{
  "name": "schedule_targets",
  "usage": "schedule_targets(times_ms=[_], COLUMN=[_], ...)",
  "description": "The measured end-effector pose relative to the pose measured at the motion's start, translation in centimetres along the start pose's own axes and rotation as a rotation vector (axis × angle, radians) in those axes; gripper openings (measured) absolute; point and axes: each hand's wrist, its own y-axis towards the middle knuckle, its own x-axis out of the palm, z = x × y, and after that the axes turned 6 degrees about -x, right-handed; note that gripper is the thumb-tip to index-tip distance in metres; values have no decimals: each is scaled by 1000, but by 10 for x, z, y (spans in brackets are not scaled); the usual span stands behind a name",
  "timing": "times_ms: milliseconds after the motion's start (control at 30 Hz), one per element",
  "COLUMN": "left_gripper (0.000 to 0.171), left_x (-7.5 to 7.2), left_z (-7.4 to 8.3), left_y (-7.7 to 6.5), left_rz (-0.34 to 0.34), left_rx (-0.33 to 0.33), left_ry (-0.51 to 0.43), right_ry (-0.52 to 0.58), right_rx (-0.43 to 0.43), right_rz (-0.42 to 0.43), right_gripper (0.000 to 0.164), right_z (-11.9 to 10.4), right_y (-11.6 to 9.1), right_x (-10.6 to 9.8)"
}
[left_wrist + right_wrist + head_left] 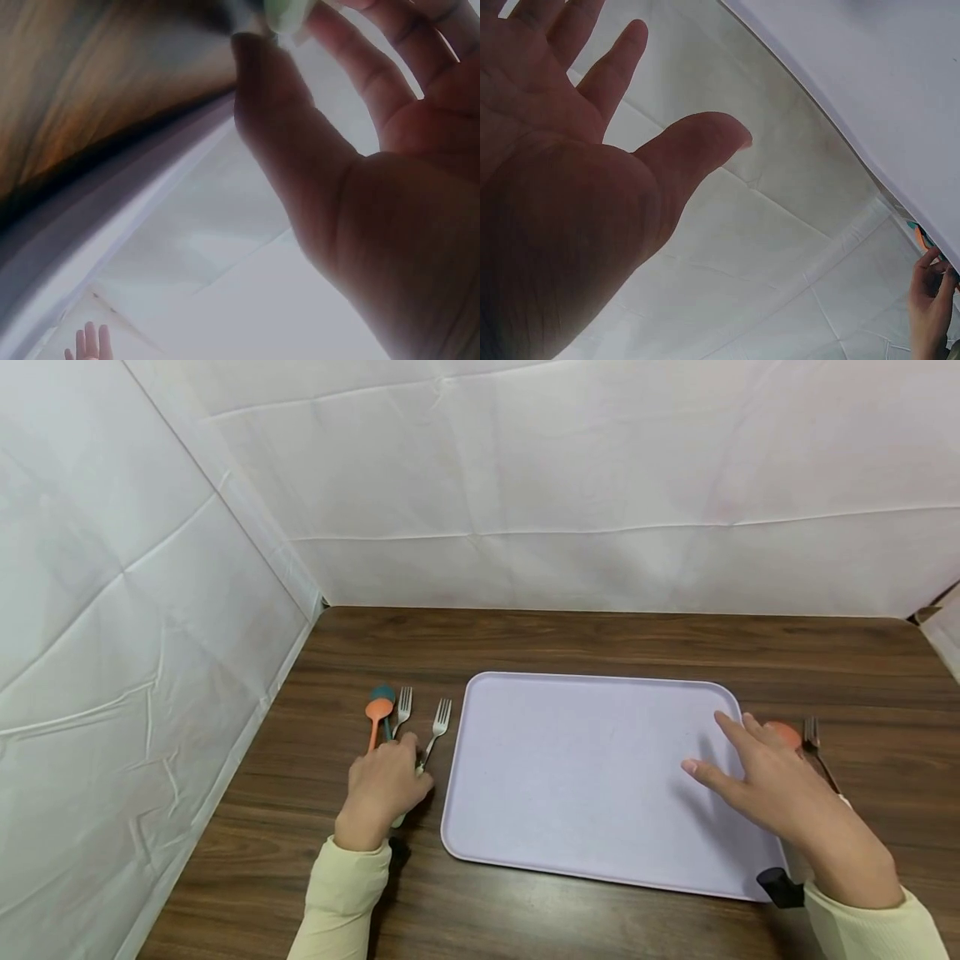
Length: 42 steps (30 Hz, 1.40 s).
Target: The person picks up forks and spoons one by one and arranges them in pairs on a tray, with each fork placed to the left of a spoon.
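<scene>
My left hand is low over the table, left of a pale lilac tray. Its thumb and index finger pinch the pale green handle of a fork, whose metal tines point away from me. Just beyond that hand lie an orange spoon, a teal spoon and a second fork, their handles partly hidden by it. Over the tray's right edge, my right hand hovers with fingers spread, holding nothing. Beside it on the right are another orange utensil, mostly covered, and a dark-looking fork.
The dark wood table runs back to a white cloth wall, with another cloth wall along the left. A black wrist device overlaps the tray's near right corner.
</scene>
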Motion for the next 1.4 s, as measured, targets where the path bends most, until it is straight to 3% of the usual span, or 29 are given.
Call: schedule_targets(times_ms=[300,467,733,1033,1400], left_gripper=[17,13,27,28,30], left_x=[1,2,4,6,6], left_z=[4,5,8,11,20], left_y=[-2,-2,-1,-2,-4], left_rz=[-29,2,70,136,122], left_rx=[-21,-13,21,47,54], left_ry=[-8,-22,-92,-122,-146], right_ry=[-8,-41,-68,-57,-74], right_rx=[-16,-36,-4,45,81], right_rz=[10,39,-3,-21,-71], right_gripper=[87,85,81,73,72], right_z=[3,7,16,23,28], right_y=[-1,-1,2,2,2], right_x=[1,3,5,5,4])
